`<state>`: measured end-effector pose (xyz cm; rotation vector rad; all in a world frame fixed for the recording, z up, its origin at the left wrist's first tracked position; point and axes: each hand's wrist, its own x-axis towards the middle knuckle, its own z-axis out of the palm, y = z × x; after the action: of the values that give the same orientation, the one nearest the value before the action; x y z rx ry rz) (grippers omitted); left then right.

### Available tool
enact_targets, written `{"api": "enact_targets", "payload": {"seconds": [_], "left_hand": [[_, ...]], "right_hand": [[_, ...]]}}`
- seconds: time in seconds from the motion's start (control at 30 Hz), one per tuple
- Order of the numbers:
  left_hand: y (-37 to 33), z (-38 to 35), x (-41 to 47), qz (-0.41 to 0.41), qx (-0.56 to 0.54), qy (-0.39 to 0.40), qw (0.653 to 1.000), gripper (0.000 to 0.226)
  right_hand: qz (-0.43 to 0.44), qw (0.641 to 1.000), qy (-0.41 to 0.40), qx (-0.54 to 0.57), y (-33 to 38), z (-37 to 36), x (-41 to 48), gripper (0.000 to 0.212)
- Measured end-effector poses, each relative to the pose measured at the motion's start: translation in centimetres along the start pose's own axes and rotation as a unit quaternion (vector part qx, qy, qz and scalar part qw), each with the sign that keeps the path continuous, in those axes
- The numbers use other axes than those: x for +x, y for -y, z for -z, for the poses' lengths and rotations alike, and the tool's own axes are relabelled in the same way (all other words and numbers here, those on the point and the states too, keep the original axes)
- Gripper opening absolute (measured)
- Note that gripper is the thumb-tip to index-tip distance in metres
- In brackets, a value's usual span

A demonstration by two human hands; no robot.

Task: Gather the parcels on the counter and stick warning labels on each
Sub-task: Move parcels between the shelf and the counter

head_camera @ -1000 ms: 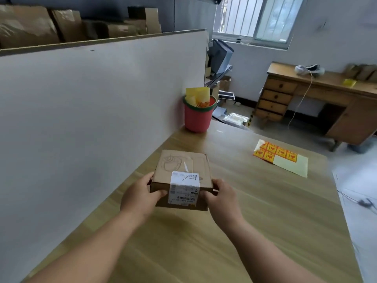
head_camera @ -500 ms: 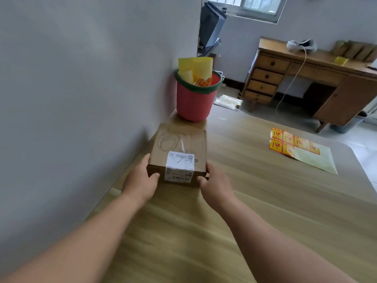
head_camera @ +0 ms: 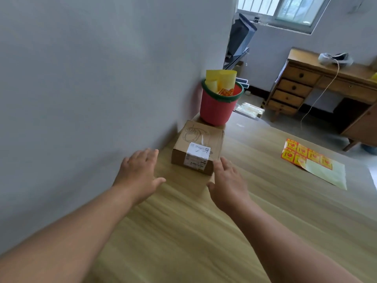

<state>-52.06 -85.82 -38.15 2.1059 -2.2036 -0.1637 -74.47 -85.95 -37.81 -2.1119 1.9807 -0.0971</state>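
A wooden bench runs along a white wall on the left, and a brown desk with drawers stands across the room. The cardboard parcel sits by the wall, just in front of a red bucket full of yellow papers, with bare wood between it and the sheet of warning labels near the right edge. The left hand and right hand are spread wide, holding nothing, close to the parcel's front corners.

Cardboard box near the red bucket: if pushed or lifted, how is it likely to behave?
The box looks stiff: its edges are square and undented. Lying low and flat on the smooth counter, it would probably slide rather than tip. It seems small, so likely light, though its contents are hidden.
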Motion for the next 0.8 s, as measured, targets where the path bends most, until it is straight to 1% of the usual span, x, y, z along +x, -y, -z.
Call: {"api": "enact_targets", "payload": {"seconds": [0.07,0.17,0.37,0.57,0.7,0.8], "left_hand": [[0.0,2.3,-3.4,0.005,0.036,-0.017,0.999,0.085],[0.2,6.2,-9.2,0.031,0.065,-0.041,0.997,0.084],[2.4,14.1,-22.2,0.131,0.089,-0.091,0.983,0.084],[5.3,20.6,-36.1,0.249,0.105,-0.134,0.953,0.085],[6.9,24.7,-45.9,0.300,0.125,-0.180,0.929,0.085],[7.9,27.6,-53.9,0.326,0.139,-0.224,0.908,0.083]], "right_hand": [[0.044,0.998,-0.008,-0.031,1.2,1.5,-2.3,0.070],[0.119,0.991,-0.029,-0.046,3.7,4.4,-5.8,0.067],[0.263,0.962,-0.056,-0.039,10.4,9.9,-13.8,0.068],[0.401,0.912,-0.072,-0.039,18.7,13.2,-22.8,0.069],[0.481,0.872,-0.084,-0.026,24.4,15.1,-30.2,0.068],[0.531,0.840,-0.108,-0.027,28.8,16.5,-36.8,0.066]]}}
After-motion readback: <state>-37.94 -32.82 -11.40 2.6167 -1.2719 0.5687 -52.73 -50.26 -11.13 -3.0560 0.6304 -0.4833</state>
